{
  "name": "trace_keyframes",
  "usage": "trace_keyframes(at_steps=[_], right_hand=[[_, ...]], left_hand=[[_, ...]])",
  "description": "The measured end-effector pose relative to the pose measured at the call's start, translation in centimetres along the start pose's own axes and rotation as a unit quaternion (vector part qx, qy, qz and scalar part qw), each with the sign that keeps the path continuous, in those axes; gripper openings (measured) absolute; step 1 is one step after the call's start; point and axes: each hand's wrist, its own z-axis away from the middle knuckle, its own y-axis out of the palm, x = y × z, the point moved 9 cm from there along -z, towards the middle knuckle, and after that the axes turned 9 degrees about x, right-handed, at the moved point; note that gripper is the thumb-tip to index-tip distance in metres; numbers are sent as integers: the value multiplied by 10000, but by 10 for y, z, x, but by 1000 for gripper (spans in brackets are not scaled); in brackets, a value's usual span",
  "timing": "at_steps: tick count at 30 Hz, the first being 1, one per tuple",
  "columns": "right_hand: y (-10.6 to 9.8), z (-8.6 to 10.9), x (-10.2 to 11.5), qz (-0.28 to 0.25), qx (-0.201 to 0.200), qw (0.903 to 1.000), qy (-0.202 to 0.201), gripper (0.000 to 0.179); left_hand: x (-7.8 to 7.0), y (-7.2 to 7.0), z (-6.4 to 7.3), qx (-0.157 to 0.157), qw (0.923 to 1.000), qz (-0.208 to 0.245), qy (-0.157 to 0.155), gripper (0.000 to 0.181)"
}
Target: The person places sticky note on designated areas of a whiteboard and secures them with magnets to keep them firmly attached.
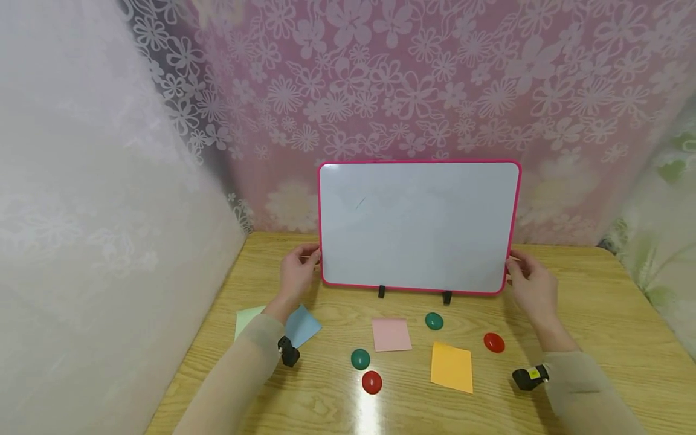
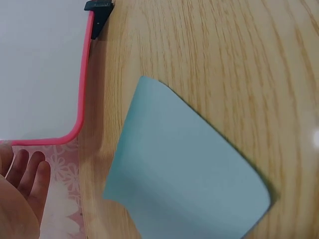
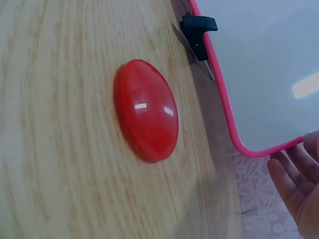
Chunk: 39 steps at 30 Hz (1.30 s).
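Note:
A whiteboard [image 1: 418,226] with a pink frame stands upright, leaning slightly back, on two black feet [image 1: 447,297] at the rear of the table. My left hand [image 1: 297,275] grips its left edge near the lower corner, thumb toward the front and fingers behind. On the opposite side my right hand [image 1: 534,290] holds the right edge in the same way. In the left wrist view a blue sticky note [image 2: 189,164] lies beside the board's corner. A red round magnet [image 3: 148,110] fills the middle of the right wrist view, close to the pink frame.
On the wooden table [image 1: 598,338] lie a pink note [image 1: 391,335], an orange note [image 1: 452,368] and a green note [image 1: 247,318], partly behind the left sleeve. Green magnets [image 1: 360,359] and another red magnet [image 1: 372,382] sit in front. A flowered curtain [image 1: 380,90] hangs behind.

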Motion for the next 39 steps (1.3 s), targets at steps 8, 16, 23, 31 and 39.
trace_keyframes(at_steps=[8,16,23,31,39], right_hand=[[-5,1,-1,-156,14,9999,2,44],[-8,3,2,-206,50,9996,-192,43],[-13,14,4,204,83,9987,-455,37],[-9,27,5,1106,564,9915,-383,43],[-5,34,9,1365,978,9844,-516,40]], left_hand=[[0,-4,0,47,9998,-158,65,24],[1,-13,4,194,9996,-140,128,23],[1,-27,13,511,9968,-492,373,24],[6,-50,31,906,9859,-1316,492,26],[13,-64,39,1153,9783,-1678,378,29]])
